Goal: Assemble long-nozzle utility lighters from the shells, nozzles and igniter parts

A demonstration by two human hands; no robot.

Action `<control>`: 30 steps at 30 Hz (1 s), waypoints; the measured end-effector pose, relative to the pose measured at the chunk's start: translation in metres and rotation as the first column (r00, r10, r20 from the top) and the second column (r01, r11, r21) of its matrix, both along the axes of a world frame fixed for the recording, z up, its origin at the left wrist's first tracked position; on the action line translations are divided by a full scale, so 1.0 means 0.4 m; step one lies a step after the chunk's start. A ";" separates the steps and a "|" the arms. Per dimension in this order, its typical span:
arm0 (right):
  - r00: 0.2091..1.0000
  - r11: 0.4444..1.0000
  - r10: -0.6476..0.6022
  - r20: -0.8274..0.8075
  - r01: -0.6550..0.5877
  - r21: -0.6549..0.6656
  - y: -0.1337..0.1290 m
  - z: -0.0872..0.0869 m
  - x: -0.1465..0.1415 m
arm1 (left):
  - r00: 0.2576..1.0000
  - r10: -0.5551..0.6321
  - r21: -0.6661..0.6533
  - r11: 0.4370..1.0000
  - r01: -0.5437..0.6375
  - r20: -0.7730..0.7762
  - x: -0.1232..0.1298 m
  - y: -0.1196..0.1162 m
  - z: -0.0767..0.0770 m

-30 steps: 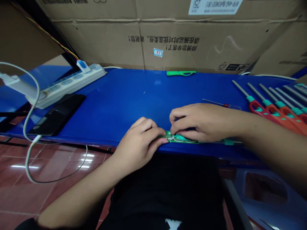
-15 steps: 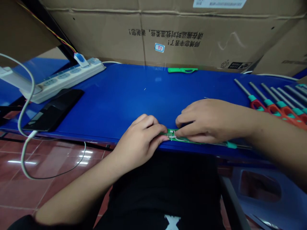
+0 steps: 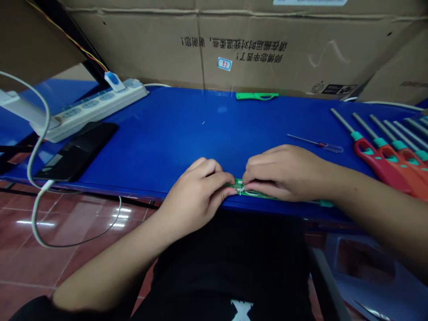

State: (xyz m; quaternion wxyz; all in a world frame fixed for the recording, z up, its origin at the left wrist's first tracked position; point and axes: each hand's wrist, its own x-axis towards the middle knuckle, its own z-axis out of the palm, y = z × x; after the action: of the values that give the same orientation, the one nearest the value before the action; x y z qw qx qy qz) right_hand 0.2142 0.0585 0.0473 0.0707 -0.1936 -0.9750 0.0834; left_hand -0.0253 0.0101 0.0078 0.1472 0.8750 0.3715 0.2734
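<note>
An opened green lighter body (image 3: 257,194) lies along the table's front edge, with small pale parts and a thin wire inside. My left hand (image 3: 200,191) pinches its left end between thumb and index finger. My right hand (image 3: 284,174) is closed over the middle, its fingertips together at the small parts; what they pinch is too small to make out. A teal piece (image 3: 325,203) shows at the lighter's right, partly under my right wrist. Behind my right hand lies a screwdriver (image 3: 326,146) with a clear handle.
A green shell piece (image 3: 257,96) lies by the cardboard box (image 3: 160,49). Several red and orange lighters (image 3: 377,162) lie at the right. A power strip (image 3: 96,107), a black phone-like device (image 3: 78,151) and a white cable (image 3: 34,214) are at the left.
My right hand's fingers have drawn together at the small parts, and its wrist has shifted down. The screwdriver behind it now shows fully. The view has shifted slightly.
</note>
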 end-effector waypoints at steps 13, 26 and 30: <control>0.959 0.876 -0.264 -0.104 0.193 -0.442 0.021 -0.005 -0.024 | 0.998 0.047 0.132 0.990 -0.052 0.045 -0.001 -0.008 -0.014; 0.896 0.732 -0.421 0.144 0.429 -0.529 0.015 0.025 -0.048 | 0.993 -0.093 -0.101 0.990 0.100 0.069 -0.049 0.021 0.038; 0.881 0.743 -0.456 0.124 0.453 -0.492 0.004 0.019 -0.035 | 0.993 -0.120 -0.077 0.990 0.121 0.018 -0.043 0.038 0.042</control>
State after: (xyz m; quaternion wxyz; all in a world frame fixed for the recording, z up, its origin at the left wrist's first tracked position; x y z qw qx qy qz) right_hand 0.2001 0.0602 0.0548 0.0377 -0.4365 -0.8410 0.3175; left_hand -0.0424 0.0252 0.0245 0.2001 0.8875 0.3273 0.2552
